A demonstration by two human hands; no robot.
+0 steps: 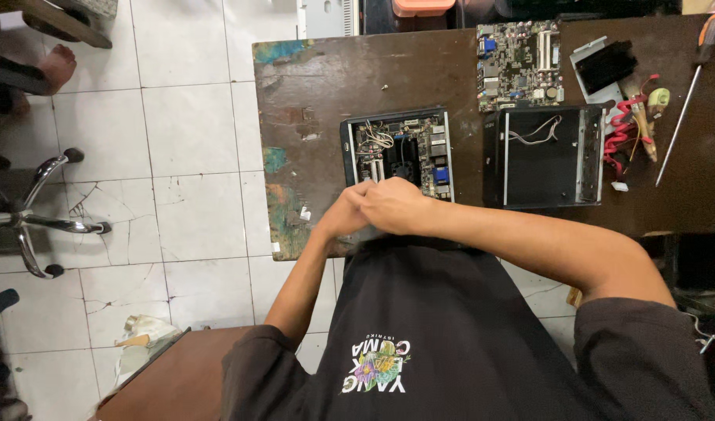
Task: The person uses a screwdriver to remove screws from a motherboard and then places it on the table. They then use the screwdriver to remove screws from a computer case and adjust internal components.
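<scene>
overhead view of a dark, worn wooden table (326,86). the left hand (343,212) and the right hand (392,204) meet at the near edge of an open small computer case (396,148), which lies near the table's front edge with its circuit board and wires exposed. both hands are curled with fingers bent and touch each other; whether they hold anything cannot be told, since the fingers hide it. just right of the case lies a black metal cover (546,156) with loose wires inside. behind it rests a bare circuit board (520,64). further right are a red coiled cable (621,132) and a long screwdriver (689,93). a chrome chair base (38,222) stands on the white tiled floor (194,156).
</scene>
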